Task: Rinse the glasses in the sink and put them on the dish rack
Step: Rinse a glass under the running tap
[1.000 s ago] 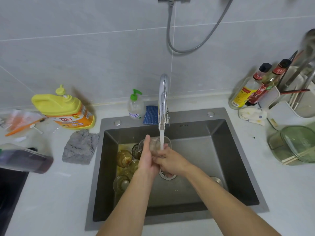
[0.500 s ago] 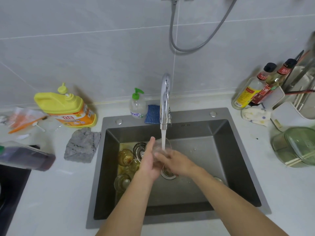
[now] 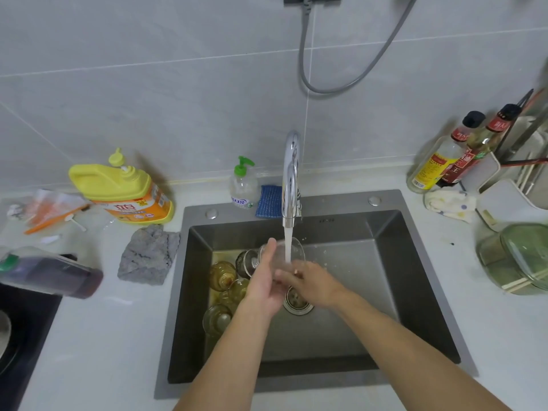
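Clear glass (image 3: 298, 252) tilted under the running water (image 3: 287, 241), over the sink's (image 3: 409, 292) middle. Amber glasses (image 3: 221, 275) and a dark glass (image 3: 245, 262) crowd the sink floor along its left edge.

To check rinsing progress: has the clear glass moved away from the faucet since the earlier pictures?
No. The clear glass stays under the faucet, in its stream, just beyond the drain.

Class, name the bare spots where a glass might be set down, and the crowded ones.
Free: sink floor between drain and right wall; counter left of the sink, in front of the grey cloth. Crowded: sink's left side, packed with amber glasses; counter around the green bowl.
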A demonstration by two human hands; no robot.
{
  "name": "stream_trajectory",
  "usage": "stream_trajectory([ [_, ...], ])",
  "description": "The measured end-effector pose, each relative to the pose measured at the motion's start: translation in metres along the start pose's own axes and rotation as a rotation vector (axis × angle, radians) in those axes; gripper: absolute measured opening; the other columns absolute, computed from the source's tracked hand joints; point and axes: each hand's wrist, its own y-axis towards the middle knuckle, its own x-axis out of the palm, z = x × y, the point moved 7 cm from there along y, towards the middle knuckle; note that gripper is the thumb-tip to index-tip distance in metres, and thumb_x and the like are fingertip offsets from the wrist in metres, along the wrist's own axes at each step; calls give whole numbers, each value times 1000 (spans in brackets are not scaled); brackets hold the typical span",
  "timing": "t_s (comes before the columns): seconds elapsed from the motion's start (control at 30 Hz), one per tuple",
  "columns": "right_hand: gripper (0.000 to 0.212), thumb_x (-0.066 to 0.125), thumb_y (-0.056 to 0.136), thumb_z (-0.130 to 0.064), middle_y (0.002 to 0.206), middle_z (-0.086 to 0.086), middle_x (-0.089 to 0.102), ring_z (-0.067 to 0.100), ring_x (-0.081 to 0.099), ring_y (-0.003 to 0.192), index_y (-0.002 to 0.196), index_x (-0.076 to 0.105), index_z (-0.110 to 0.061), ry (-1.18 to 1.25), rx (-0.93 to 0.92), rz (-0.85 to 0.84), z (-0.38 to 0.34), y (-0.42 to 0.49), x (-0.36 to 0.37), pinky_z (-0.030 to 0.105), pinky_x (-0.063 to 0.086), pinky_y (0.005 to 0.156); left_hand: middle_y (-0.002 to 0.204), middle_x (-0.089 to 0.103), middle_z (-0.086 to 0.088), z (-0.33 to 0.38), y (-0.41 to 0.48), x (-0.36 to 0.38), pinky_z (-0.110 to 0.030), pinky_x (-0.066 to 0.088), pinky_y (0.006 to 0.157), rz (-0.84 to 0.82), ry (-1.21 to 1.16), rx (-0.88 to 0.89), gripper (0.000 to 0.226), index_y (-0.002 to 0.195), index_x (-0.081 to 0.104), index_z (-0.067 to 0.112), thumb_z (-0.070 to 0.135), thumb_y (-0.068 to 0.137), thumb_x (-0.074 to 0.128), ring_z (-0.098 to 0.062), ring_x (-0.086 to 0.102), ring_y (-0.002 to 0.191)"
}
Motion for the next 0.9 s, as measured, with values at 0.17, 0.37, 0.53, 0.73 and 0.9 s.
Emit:
stream_trajectory([
  [0.17, 48, 45, 97, -67, 60, -12, 62, 2, 50, 41, 107, 62, -24, 288, 166, -78, 2, -1, 10, 26, 45, 50, 88, 79, -16, -6, 0, 2, -42, 56, 72, 0, 44, -25, 43, 73, 84, 7, 50, 81, 79, -28, 79, 78],
  [0.37, 37, 41, 97, -70, 82, -20, 67, 0, 66, 75, 93, 65, -42, -14, 51, -99, 4, 3, 2, 39, 56, 89, 87, 79, -15, 1, -4, -3, -43, 58, 87, 29, 86, 2, 51, 106, 75, 3, 50, 87, 76, -29, 74, 87],
  [0.53, 53, 45, 98, -68, 57, -11, 54, 7, 42, 42, 136, 50, -31, 411, 207, -190, 13, 2, 28, 26, 41, 48, 87, 79, -20, -2, -8, -2, -48, 51, 96, -1, 29, -45, 48, 100, 71, -1, 45, 88, 77, -35, 72, 100],
  [0.73, 44, 46, 97, -67, 101, -15, 74, 5, 69, 96, 111, 72, -34, 29, 47, -108, 10, 6, 10, 35, 54, 91, 83, 79, -19, 0, -6, -9, -39, 60, 77, 23, -5, -53, 41, 95, 78, 2, 43, 90, 76, -30, 75, 82],
  [0.9, 38, 47, 94, -72, 58, -9, 49, 6, 40, 45, 104, 65, -40, 388, 211, -197, 12, 4, 22, 24, 38, 48, 91, 78, -25, -9, -7, -1, -51, 49, 97, 14, -50, -99, 51, 101, 72, -3, 47, 91, 74, -38, 70, 104],
])
